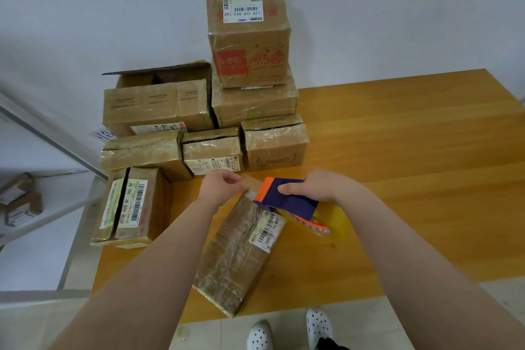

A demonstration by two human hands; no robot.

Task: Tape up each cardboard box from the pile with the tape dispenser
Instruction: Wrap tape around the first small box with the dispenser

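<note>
A person stands at a wooden table (397, 179), looking down at a long cardboard box (235, 253) lying flat in front of them. The right hand (315, 186) grips a blue and orange tape dispenser (287, 202) just above the box's far end. The left hand (221, 186) pinches the loose end of clear tape (252, 182) drawn from it. A pile (199, 122) of other boxes sits behind, some with open flaps. The tape end should probably be pressed over the far edge first, then the dispenser drawn straight along the centre seam, strip taut.
</note>
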